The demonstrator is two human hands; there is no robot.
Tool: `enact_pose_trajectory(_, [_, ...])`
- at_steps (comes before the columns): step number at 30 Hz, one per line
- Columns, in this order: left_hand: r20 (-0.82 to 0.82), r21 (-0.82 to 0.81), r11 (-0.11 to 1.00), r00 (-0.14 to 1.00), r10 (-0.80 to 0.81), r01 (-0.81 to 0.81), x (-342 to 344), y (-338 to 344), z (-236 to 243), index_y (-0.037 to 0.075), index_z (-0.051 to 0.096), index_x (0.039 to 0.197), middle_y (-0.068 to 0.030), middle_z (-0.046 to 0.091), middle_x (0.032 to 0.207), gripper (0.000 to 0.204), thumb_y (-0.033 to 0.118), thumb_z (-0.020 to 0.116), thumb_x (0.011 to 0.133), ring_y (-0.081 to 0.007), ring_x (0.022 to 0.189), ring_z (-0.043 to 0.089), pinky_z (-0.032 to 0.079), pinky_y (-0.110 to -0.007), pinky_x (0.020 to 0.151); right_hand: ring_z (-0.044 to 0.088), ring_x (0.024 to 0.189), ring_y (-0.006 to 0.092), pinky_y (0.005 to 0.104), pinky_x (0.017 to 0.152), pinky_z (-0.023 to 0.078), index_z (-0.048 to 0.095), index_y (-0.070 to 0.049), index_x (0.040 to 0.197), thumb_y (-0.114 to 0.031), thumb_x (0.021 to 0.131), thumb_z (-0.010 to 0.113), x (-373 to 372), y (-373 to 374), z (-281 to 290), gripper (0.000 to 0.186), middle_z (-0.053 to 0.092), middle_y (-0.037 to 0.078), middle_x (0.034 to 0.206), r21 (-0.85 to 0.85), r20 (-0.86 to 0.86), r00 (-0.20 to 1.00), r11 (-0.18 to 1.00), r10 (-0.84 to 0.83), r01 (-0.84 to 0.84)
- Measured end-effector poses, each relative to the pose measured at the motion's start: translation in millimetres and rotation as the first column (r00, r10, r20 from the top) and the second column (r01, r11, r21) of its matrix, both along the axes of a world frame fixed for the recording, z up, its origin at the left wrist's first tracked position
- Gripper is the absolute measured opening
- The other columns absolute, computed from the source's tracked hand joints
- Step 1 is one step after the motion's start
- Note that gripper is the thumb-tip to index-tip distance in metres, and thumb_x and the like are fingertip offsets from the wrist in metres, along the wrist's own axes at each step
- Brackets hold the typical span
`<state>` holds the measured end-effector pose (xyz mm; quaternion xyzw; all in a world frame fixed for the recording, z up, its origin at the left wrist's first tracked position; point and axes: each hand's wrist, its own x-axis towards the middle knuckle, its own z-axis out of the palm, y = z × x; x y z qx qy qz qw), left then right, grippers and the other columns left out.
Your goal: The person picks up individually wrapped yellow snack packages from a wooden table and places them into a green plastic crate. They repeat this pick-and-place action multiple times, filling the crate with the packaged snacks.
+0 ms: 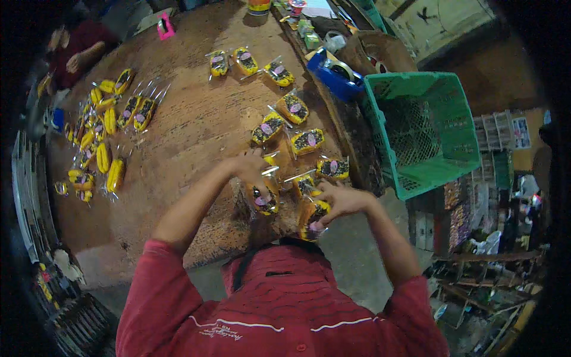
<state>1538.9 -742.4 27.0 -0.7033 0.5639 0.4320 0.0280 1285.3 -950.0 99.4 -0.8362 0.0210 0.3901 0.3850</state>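
Near the table's front edge, my left hand (248,169) is closed over a clear-wrapped bread roll (266,203), yellow with dark sprinkles and a pink oval label. My right hand (345,201) grips another wrapped bread roll (311,219) right at the edge. Part of that roll is hidden by my fingers. Close beyond the right hand lies a wrapped roll (334,168), with further ones (307,143) behind it. A loose line of the same packs (278,73) runs up the right side of the table.
Many more rolls (109,122) are heaped on the left of the wooden table (184,113). Across the far left corner, another person's hand (77,62) shows. A green plastic crate (380,137) stands at the right, beside a blue tape dispenser (336,74). A pink tape holder (166,27) sits far back.
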Motion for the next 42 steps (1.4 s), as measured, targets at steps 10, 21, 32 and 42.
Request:
enact_pose_trajectory(10, [0.235,-0.244,0.928,0.912,0.337,-0.280,-62.4,93.9,35.7,-0.001,0.074,0.113,-0.0272,0.048,0.145,0.077,0.042,0.098,0.055,-0.0454,0.136,0.048,0.044,-0.057,0.110,0.069,0.109,0.0278,0.0423,0.093,0.053,0.079,-0.007,0.119,-0.065,0.073,0.088,154.6,19.0,-83.4,0.075,0.077,0.011,0.115,0.229,-0.539,0.483,0.672,0.690,-0.704])
enact_pose_trajectory(21, [0.177,-0.652,0.711,0.860,0.478,-0.262,-38.9,18.4,163.4,-0.005,0.066,0.114,-0.0292,0.050,0.136,0.076,0.032,0.096,0.054,-0.0483,0.126,0.053,0.048,-0.052,0.104,0.029,0.155,0.0419,0.0671,0.126,0.014,0.081,-0.019,0.115,-0.060,0.073,0.084,-50.6,31.9,35.8,0.058,0.051,0.011,0.156,-0.410,0.427,0.867,0.909,0.258,-0.069])
enact_pose_trajectory(32, [0.315,-0.770,0.633,0.907,0.278,0.074,-96.8,-390.4,144.6,-0.005,0.071,0.105,-0.0334,0.050,0.133,0.076,0.046,0.094,0.054,-0.0473,0.120,0.058,0.055,-0.052,0.097,0.035,0.151,0.0390,0.0629,0.127,0.018,0.079,-0.018,0.104,-0.047,0.067,0.089,-127.5,-201.3,252.3,0.048,0.056,0.009,0.144,-0.638,0.475,0.769,0.769,0.427,-0.034])
enact_pose_trajectory(42, [0.530,-0.586,0.800,0.809,0.255,0.131,-120.3,-431.5,26.2,0.001,0.073,0.115,-0.0311,0.040,0.157,0.081,0.064,0.086,0.066,-0.0458,0.134,0.051,0.044,-0.053,0.113,0.039,0.149,0.0413,0.0631,0.125,0.025,0.081,-0.016,0.113,-0.053,0.065,0.091,-48.8,-329.8,40.2,0.061,0.060,0.011,0.141,-0.618,0.261,0.660,0.647,0.705,-0.446])
